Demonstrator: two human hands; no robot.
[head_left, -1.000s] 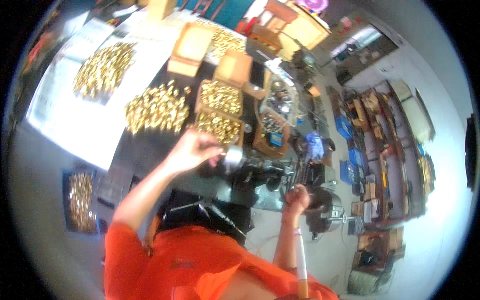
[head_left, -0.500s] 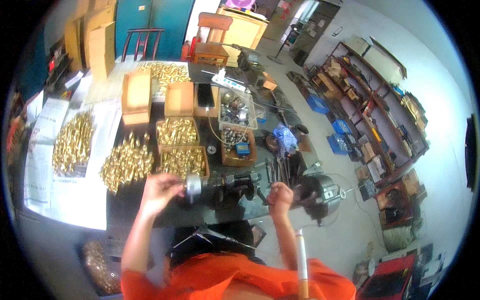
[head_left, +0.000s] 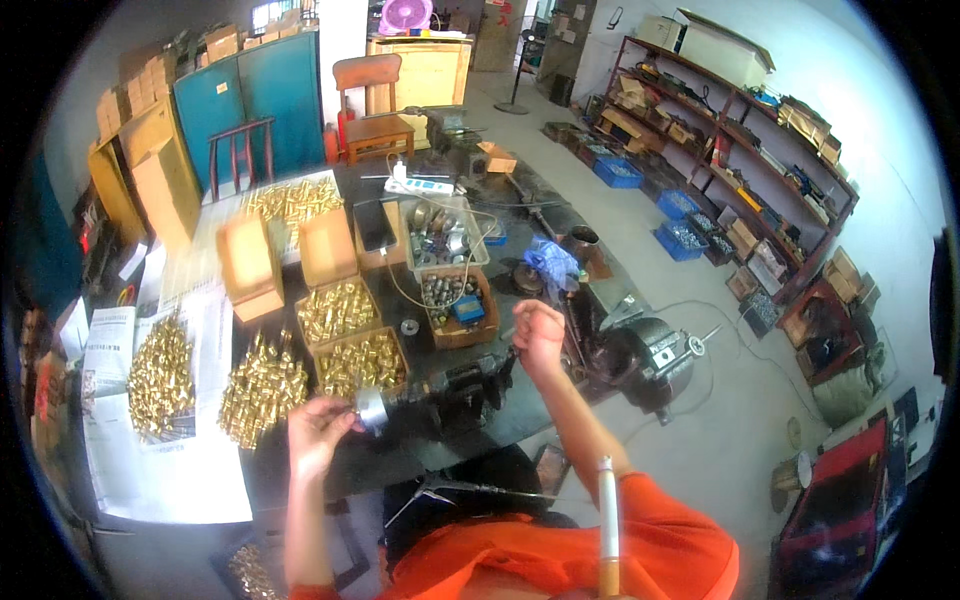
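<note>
A dark bench machine [head_left: 460, 395] with a silver cylindrical head [head_left: 371, 410] stands near the table's front edge. My left hand [head_left: 318, 435] is at the left face of this head, thumb and fingers pinched together; whatever they hold is too small to make out. On the machine's right side, my right hand [head_left: 540, 335] is closed in a fist around the upper end of a dark lever [head_left: 512, 368]. Just behind my left hand lie a loose pile of brass fittings [head_left: 262, 390] and a cardboard box [head_left: 405, 383] filled with similar brass pieces.
Another brass heap [head_left: 160, 375] lies on newspaper [head_left: 205, 490] at left. Behind the machine are a box of metal parts [head_left: 490, 318], a clear plastic bin [head_left: 425, 267] and a phone [head_left: 374, 228]. A round dark machine [head_left: 640, 365] stands right. A cigarette [head_left: 609, 520] juts up in the foreground.
My right hand has moved up and away from my body, with the lever swung along. My left hand stays at the silver head. The whole view has shifted and tilted.
</note>
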